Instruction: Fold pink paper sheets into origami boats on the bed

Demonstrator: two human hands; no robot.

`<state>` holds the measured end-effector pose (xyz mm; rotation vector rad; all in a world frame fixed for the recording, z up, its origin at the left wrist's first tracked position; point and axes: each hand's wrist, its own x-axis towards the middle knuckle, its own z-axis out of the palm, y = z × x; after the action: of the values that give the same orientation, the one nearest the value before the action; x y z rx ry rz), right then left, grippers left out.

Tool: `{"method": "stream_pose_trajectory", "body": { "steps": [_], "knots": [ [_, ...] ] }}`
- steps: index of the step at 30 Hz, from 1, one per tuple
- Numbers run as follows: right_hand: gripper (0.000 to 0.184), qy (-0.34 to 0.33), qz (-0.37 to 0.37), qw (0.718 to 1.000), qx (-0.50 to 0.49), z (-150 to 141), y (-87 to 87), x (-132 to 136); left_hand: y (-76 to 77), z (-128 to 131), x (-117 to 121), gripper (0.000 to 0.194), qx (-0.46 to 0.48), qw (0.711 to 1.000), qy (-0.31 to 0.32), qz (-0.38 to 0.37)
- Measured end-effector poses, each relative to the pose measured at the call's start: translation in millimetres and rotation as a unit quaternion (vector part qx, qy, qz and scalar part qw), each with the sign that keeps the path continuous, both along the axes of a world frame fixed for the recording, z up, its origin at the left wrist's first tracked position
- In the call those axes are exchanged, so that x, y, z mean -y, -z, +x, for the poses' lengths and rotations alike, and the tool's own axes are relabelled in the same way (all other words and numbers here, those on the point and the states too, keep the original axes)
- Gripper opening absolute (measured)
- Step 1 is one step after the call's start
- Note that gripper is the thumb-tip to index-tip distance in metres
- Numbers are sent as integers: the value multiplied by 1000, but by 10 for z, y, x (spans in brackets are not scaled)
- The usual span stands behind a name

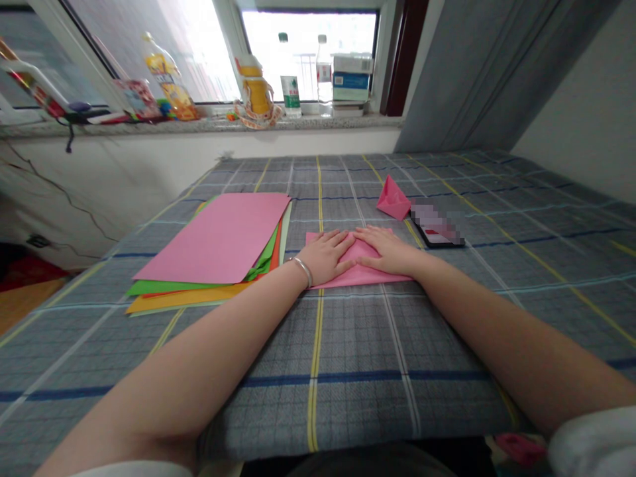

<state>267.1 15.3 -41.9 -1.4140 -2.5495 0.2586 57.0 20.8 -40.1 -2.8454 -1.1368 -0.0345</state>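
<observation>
1. Left of the pink sheet [358, 275], a paper stack [213, 242] blocked low passage.
2. Beyond its right side, a folded pink piece [392, 199] and a phone [437, 226] stood in the way.
3. Straight beyond it, the plaid cloth [330, 175] offered a free path.
4. On its near side, the cloth lay open between two forearms [199, 364].
5. The left hand [325, 256] and right hand [391, 252] covered most of it.

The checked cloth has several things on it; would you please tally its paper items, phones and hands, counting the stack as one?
Paper items: 3 (paper stack, pink paper, folded pink shape)
Phone: 1
Hands: 2 (left hand, right hand)
Total: 6
</observation>
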Motion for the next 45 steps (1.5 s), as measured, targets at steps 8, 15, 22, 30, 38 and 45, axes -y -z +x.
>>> {"method": "stream_pose_trajectory", "body": {
  "steps": [8,15,22,30,38,45],
  "knots": [
    [108,-4,-20,998,53,-8,5,24,-5,-29,41,78,-6,1000,-4,-15],
    [117,3,-43,997,69,-1,-16,49,-17,-51,47,101,-4,999,6,-33],
    [118,-4,-39,997,65,58,13,72,-47,-65,66,107,-11,999,-5,-44],
    [117,1,-42,996,74,105,9,109,-71,-95,104,109,-23,998,-24,-58],
    [116,23,-76,995,66,244,14,126,-92,-146,156,109,-32,997,-49,-52],
    [120,61,-106,989,82,349,-103,204,-137,-224,243,112,-63,990,-118,-53]
  ]
}}
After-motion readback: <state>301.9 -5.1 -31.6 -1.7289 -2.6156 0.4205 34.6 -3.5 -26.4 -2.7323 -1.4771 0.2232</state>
